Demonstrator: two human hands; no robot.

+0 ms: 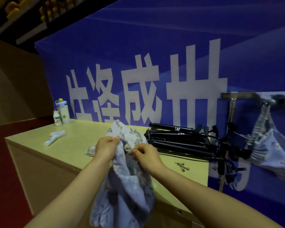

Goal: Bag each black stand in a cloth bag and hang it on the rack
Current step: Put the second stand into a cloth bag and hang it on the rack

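Note:
A pale blue leaf-print cloth bag (pixel 122 191) hangs in front of me over the table's near edge. My left hand (pixel 106 148) pinches its upper rim. My right hand (pixel 146 156) pinches the rim opposite, beside a small toggle. Another leaf-print bag (pixel 123 130) lies bunched on the table just behind my hands. A pile of folded black stands (pixel 176 139) rests at the table's right end. A filled cloth bag (pixel 266 145) hangs from the metal rack (pixel 232 96) at the right.
The light wooden table (pixel 76 145) carries a white bottle with a blue lid (pixel 63 112), a small drink bottle (pixel 57 119) and a white hand-held tool (pixel 54 138) at the left. Small metal screws (pixel 182 166) lie near the right front. A blue banner (pixel 155 63) stands behind.

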